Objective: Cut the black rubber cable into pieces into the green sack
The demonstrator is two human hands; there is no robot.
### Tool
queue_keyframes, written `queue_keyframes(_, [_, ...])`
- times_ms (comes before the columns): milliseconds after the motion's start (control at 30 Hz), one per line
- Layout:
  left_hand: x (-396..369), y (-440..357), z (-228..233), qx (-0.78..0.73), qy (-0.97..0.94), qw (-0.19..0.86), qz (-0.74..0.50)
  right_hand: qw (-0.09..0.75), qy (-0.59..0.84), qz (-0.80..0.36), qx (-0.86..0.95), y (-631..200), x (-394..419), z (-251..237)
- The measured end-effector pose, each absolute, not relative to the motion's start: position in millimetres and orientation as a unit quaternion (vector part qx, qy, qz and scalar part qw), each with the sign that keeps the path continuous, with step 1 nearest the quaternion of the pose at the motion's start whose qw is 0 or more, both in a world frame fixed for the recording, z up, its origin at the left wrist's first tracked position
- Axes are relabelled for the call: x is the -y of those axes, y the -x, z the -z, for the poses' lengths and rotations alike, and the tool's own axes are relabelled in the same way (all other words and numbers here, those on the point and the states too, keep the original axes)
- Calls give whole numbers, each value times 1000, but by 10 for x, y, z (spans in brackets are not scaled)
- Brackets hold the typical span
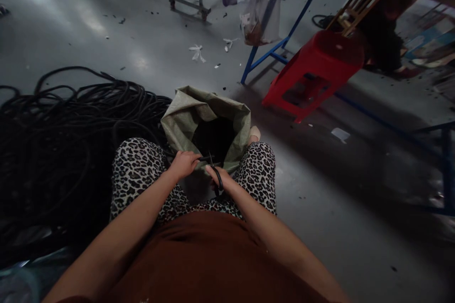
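Observation:
I sit with a green woven sack open between my knees, its inside dark. My left hand is closed around a thin black cable just over the sack's near rim. My right hand grips black-handled scissors, the blades pointing up at the cable beside the left hand. The two hands are almost touching.
A large heap of black cable lies on the floor to my left. A red plastic stool stands tipped at the upper right beside a blue metal frame. A hanging plastic bag and scraps are on the grey floor behind.

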State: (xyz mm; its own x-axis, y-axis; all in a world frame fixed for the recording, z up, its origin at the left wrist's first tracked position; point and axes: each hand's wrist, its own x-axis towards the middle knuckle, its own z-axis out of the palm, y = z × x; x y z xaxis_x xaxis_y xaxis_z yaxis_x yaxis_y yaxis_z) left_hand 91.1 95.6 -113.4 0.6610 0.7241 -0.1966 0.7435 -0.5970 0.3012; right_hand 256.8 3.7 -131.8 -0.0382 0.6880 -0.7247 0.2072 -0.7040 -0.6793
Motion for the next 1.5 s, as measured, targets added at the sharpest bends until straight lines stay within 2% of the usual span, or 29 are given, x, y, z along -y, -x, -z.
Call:
queue_keyframes(633, [-997,-871,1126,-436,-882,176,37,204,704,-584,347,-2607,-55,1170])
queue_keyframes(833, [-1000,-877,1129,-448,-878,162,50,174,712,-575,365,-2621,-74,1139])
queue_keyframes(1300, [-983,-884,1160,-440,-883,144,75,136,716,-568,382,-2627,-22,1279])
queue_keyframes(1500, [-994,-882,1159,-454,-876,150,63,157,728,-550,377,-2639,-4,1326])
